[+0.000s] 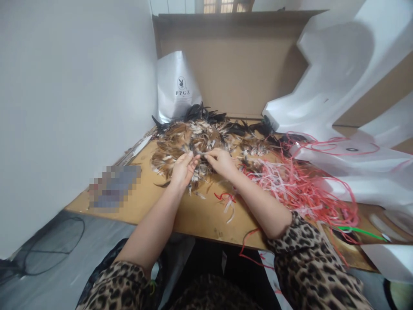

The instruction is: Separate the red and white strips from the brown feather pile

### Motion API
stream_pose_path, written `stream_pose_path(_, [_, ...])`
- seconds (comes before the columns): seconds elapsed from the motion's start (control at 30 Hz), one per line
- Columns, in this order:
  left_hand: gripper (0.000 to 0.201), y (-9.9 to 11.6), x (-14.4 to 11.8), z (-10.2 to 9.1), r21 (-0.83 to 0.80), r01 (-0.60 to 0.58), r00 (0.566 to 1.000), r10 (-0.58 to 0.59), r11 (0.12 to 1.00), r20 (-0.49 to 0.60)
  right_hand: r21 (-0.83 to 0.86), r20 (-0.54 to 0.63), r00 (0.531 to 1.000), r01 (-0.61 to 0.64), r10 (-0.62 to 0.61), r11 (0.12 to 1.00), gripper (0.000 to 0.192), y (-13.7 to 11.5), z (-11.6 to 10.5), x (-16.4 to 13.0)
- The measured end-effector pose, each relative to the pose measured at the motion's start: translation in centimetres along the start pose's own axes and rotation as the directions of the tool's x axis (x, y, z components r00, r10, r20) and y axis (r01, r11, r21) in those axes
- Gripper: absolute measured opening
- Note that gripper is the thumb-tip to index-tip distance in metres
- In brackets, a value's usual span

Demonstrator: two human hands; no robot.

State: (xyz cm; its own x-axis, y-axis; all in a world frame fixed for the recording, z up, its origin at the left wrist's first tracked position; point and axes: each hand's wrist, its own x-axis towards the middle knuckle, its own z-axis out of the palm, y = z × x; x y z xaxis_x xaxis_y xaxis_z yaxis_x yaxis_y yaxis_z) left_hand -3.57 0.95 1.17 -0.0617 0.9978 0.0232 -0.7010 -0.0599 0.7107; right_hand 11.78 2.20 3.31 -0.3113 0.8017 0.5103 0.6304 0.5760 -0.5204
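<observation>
Head view: brown feathers (pixel 174 140) lie beyond the left hand (pixel 185 167).

Frame centre: whatever sits between left hand (pixel 185 168) and right hand (pixel 222 162) is too small to tell. Left side: pixelated patch (pixel 115 188) on tabletop (pixel 200 219), contents unreadable. Upper centre: white bag (pixel 171 94), fine print (pixel 183 99) below the 4 letters (pixel 183 92) too small to read, base partly hidden behind feathers (pixel 174 137). Bottom edge cuts 2 leopard-print sleeves (pixel 311 254); right edge cuts white sheets (pixel 368 170). Window (pixel 226 7) cropped by top edge.
</observation>
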Motion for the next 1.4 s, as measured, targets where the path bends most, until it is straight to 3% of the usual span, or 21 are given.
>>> stream_pose_path(0.13, [0.004,0.1,0.2,0.0,-0.044,0.025,1.0,-0.025,0.999,0.003,0.073,0.123,0.992,0.028,-0.037,0.997,0.026,-0.4,-0.1,-0.3])
stream_pose_path(0.2, [0.005,0.3,0.1,0.0,-0.053,0.039,0.999,-0.038,0.998,0.017,0.228,0.227,0.974,-0.081,0.028,0.97,0.03,-0.4,-0.3,-0.2])
stream_pose_path(0.27, [0.006,0.4,0.0,-0.1,-0.045,0.063,0.996,-0.06,0.997,0.064,0.413,0.334,0.93,-0.292,0.155,0.863,0.038,-0.2,-0.6,0.0])
stream_pose_path(0.37, [0.003,0.5,-0.2,-0.1,-0.012,0.114,0.982,-0.111,0.993,0.153,0.62,0.472,0.832,-0.548,0.291,0.562,0.041,0.5,-1.1,0.2])
stream_pose_path(0.47, [0.002,0.4,-0.4,-0.3,0.018,0.152,0.962,-0.152,0.988,0.226,0.657,0.599,0.758,-0.65,0.258,0.381,0.037,1.1,-1.4,0.2])
stream_pose_path(0.67, [0.006,0.5,-0.6,-0.5,0.085,0.173,0.948,-0.189,0.981,0.255,0.598,0.752,0.651,-0.739,0.101,0.31,0.032,0.9,-1.5,-0.2])
stream_pose_path(0.77, [0.006,0.6,-0.7,-0.4,0.113,0.177,0.944,-0.201,0.978,0.26,0.595,0.775,0.629,-0.759,0.06,0.265,0.031,0.4,-1.4,-0.3])
stream_pose_path(0.9, [0.005,0.5,-0.6,-0.3,0.08,0.154,0.953,-0.169,0.985,0.253,0.638,0.741,0.665,-0.739,0.089,0.216,0.027,0.1,-1.0,-0.4])
stream_pose_path(1.07, [0.007,0.3,-0.3,-0.3,0.092,0.117,0.983,-0.128,0.989,0.128,0.778,0.526,0.81,-0.582,0.26,0.237,0.031,0.2,-0.6,0.0])
stream_pose_path(1.13, [0.008,0.1,-0.3,-0.3,0.13,0.131,0.984,-0.145,0.983,0.1,0.818,0.434,0.845,-0.515,0.314,0.257,0.033,0.1,-0.4,0.2])
stream_pose_path(1.4, [0.017,-0.5,-0.8,0.1,0.263,0.148,0.972,-0.189,0.953,0.138,0.819,0.276,0.893,-0.411,0.355,0.4,0.033,0.1,0.9,0.2])
